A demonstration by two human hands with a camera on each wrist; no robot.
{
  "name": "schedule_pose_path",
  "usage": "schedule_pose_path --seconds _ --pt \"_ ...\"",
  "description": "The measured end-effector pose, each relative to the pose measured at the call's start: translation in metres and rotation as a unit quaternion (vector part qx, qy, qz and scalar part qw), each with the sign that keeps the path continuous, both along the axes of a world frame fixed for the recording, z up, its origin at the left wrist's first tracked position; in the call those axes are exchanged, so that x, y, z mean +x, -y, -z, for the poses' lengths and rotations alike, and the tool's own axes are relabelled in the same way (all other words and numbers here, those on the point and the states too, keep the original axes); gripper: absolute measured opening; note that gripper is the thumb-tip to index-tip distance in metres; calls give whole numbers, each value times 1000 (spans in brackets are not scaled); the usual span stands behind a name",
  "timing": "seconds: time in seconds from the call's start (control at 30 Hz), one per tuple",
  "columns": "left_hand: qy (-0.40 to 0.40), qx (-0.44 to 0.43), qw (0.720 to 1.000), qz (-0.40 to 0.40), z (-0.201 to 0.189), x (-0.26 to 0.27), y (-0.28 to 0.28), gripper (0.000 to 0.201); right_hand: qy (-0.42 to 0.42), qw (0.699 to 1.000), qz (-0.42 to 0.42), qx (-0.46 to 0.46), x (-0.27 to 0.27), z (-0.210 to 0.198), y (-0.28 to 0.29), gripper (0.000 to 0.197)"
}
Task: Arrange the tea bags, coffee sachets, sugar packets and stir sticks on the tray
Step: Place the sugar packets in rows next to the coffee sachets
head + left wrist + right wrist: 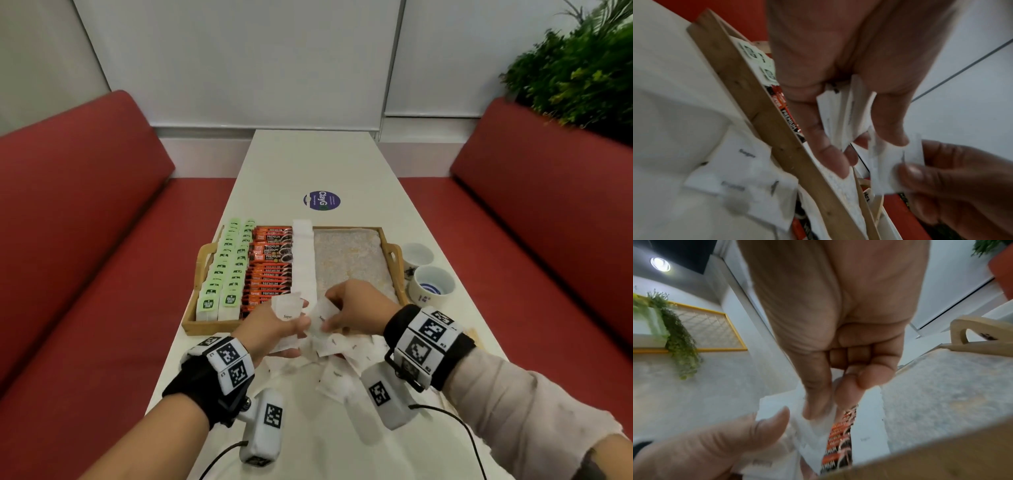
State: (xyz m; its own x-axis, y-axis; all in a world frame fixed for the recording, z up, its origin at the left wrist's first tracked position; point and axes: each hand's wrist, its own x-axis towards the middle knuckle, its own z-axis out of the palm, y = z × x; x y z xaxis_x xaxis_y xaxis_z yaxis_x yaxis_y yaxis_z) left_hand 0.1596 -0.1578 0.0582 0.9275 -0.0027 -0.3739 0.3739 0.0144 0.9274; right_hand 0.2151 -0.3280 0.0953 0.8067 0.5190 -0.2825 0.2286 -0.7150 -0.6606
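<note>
The table [342, 161] is viewed downward from head height; the tray [748, 104] edge is seen close by both wrist cameras, palm-side.

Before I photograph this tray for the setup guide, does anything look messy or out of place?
Yes. Loose sugar packets lie scattered on the table in front of the tray, some overlapping. Both hands hold more packets. The tray's right side is bare. The rows already laid look tidy.
</note>
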Motion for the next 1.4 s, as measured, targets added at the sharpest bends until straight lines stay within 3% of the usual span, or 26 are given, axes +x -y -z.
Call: schedule_pose_path --seconds 0.13,0.33,0.47,0.57,0.7,0.9,1.4 --pt "38 6 999 16 -7 23 1 28 10 996 57 73 28 -9 -6 22" --pt "61 -40 996 -52 -17 70 1 22 -7 956 166 241 72 -11 -14 18" --pt "68 -57 992 -92 -17 106 1 20 -10 936 205 286 104 -10 -20 12" --pt "53 -79 988 -122 -15 133 -3 20 20 930 246 271 138 -5 -24 8" --pt "43 -87 985 -145 -12 164 -10 17 65 934 278 217 187 13 -28 20" --pt "32 -94 983 -153 -1 195 -18 12 78 944 295 122 242 38 -34 12" --pt "31 -96 982 -157 17 211 -30 16 95 960 262 -22 277 73 -53 15"
